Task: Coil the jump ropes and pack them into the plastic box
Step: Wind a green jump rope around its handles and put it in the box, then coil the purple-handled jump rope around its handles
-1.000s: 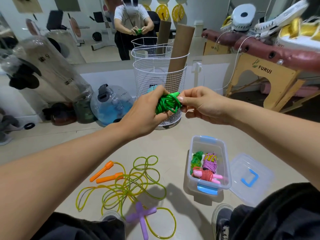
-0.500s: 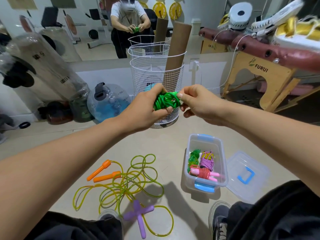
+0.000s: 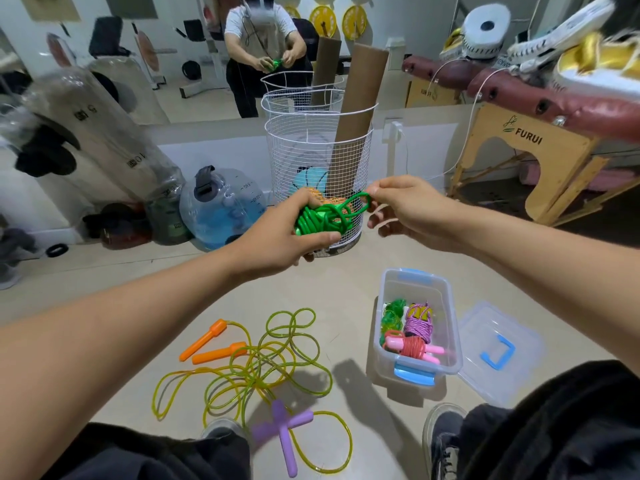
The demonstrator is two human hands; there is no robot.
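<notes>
Nearest the camera, dark trousers [image 3: 554,427] and the toes of two dark shoes [image 3: 445,441] on a pale beige floor [image 3: 346,282].

Just ahead on the floor, to the left, a loose, tangled jump rope of translucent yellow-green cord [image 3: 263,362], not yet coiled. Two purple plastic handles [image 3: 285,429] crossed over its near loops; two orange plastic handles [image 3: 211,342] lying side by side at its far left edge.

To the right, a clear rectangular plastic box with light blue latches [image 3: 450,355], open, standing on the floor. Inside, three coiled ropes packed close together: a green bundle [image 3: 393,315], a purple bundle with yellow showing [image 3: 419,323], and a red bundle around pink handles [image 3: 412,348]. Beside the box, farther right, its clear lid with a blue handle [image 3: 498,351], lying flat.

Higher and farther out, both bare forearms reaching forward above the floor. Left hand [image 3: 287,233] curled firmly around a bright green jump rope wound into a tight bundle [image 3: 323,220], held in mid-air well above the box. Right hand [image 3: 405,211] pinching one loop of that green cord between thumb and forefinger at the bundle's upper right, other fingers loosely bent.

Behind the hands, a tall white wire mesh basket [image 3: 318,157] holding a brown cardboard tube [image 3: 356,109]. Left of it, clear water jugs [image 3: 221,206]. Right of it, a wooden-legged bench with maroon padding [image 3: 540,98]. Beyond, a wall mirror [image 3: 145,57] reflecting the person.
</notes>
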